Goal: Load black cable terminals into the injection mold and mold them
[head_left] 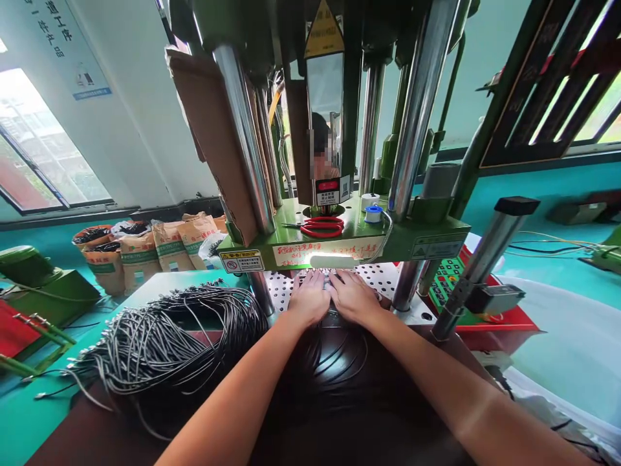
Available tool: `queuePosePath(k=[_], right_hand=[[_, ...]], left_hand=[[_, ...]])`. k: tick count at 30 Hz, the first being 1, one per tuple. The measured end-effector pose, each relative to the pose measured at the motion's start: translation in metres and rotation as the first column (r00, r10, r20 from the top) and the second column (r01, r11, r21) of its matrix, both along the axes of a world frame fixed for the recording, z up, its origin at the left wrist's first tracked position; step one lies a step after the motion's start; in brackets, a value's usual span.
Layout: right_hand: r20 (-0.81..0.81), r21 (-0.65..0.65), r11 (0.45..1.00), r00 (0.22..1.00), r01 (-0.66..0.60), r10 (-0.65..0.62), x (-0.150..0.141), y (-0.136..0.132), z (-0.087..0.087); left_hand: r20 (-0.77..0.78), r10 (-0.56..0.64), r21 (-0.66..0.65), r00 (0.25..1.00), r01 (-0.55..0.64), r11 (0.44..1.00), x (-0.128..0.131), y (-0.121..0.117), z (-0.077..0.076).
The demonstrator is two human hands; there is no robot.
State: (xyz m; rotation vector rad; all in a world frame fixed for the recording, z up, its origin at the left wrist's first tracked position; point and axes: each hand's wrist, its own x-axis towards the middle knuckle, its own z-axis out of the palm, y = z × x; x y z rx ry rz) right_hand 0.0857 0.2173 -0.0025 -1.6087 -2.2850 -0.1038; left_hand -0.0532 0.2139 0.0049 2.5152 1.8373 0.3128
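Observation:
My left hand and my right hand lie side by side under the green upper plate of a press, thumbs close together. The fingers of both stretch forward over a mould on the perforated metal bed. My hands cover most of the mould, and what lies beneath the fingertips is hidden. Thin black cables run from below my palms onto the dark tabletop. Left of my forearms sits a large coiled bundle of black cables with small connector ends.
Red-handled scissors and a blue-and-white spool rest on the upper plate. A lamp glows at its front edge. Steel columns flank the work space. A control box with green panel stands right; paper sacks stand behind left.

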Motion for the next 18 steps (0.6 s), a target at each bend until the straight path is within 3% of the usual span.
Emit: queuePosePath(k=[11,18], right_hand=[[-0.038,-0.056,0.998,0.999,-0.003,0.001,0.004,0.014,-0.010],[-0.110,-0.060,0.998,0.994,-0.011,0.005,-0.004,0.014,0.020]], left_hand=[[0.038,0.053,-0.037,0.998,-0.051,0.998,0.006,0.017,-0.004],[0.055,0.069,-0.006,0.996,-0.068,0.998,0.009,0.007,0.022]])
